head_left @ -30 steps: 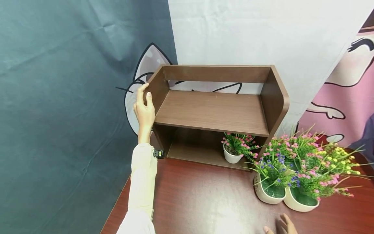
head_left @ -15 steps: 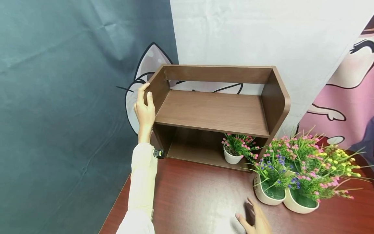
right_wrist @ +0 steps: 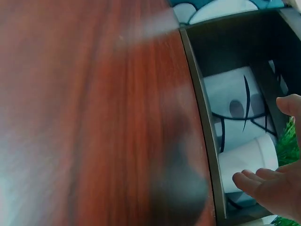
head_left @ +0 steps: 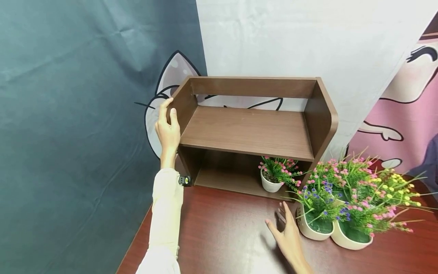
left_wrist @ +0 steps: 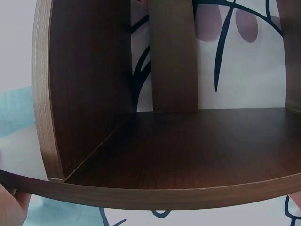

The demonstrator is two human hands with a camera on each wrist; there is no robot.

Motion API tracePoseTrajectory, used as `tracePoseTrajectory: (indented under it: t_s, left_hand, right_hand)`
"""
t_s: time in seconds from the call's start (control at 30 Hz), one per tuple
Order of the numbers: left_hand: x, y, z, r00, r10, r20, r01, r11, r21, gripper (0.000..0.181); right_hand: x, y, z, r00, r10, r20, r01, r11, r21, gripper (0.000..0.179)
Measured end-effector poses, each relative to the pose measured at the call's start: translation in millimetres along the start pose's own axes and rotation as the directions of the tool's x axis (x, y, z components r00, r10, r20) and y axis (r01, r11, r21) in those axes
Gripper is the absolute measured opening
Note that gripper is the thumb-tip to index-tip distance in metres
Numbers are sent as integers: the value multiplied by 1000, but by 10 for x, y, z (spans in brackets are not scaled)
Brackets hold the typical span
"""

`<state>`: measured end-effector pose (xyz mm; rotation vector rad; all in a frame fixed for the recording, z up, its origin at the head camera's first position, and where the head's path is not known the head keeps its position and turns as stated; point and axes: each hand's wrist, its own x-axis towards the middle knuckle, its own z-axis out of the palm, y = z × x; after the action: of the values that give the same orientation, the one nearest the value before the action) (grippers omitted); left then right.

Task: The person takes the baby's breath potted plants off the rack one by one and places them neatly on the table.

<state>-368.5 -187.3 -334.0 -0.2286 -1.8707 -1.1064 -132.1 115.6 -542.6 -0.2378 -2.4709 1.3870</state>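
Observation:
My left hand holds the left side panel of a brown two-tier wooden shelf, with its thumb near the front edge. In the left wrist view, parts of that hand show at the lower corners, beyond the panel. A small potted plant with pink flowers and a white pot stands at the right of the lower tier. My right hand is over the table in front of that plant, thumb and fingers spread and holding nothing. The right wrist view shows its fingers overlapping the white pot.
Several flowering plants in white planters stand right of the shelf, with blue, pink and yellow blooms. The red-brown table reflects light. A dark teal cloth hangs at the left, and a white one behind the shelf.
My right hand has come in from the bottom edge and moved forward toward the shelf and the small potted plant. The left hand stays on the side panel.

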Motion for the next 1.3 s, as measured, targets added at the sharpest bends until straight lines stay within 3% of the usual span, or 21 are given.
tracePoseTrajectory:
  t_s: [0.17, 0.4, 0.67, 0.83, 1.03, 1.3]
  left_hand:
    - [10, -3, -17, 1000, 0, 0, 0, 1000, 6, 27]
    - [5, -5, -26, 1000, 12, -3, -12, 1000, 15, 27]
    - [1, -9, -54, 1000, 4, -7, -3, 1000, 20, 27]
    - [2, -11, -61, 1000, 29, -11, -28, 999, 28, 27]
    - [-24, 10, -61, 999, 35, -9, -35, 999, 17, 27]
    - [-47, 19, -56, 999, 44, -2, -44, 999, 21, 27]
  right_hand:
    - [166, 23, 167, 998, 9, -67, 1, 988, 154, 81]
    - [394, 35, 326, 986, 71, -151, -43, 983, 178, 89]
    - [700, 88, 412, 962, 43, -268, -25, 997, 69, 95]
    - [858, 82, 430, 950, 56, -308, -44, 998, 47, 98]
    - [982, 65, 390, 935, 75, -346, -86, 996, -17, 85]
    - [1013, 102, 335, 944, 83, -318, -103, 994, -45, 70]
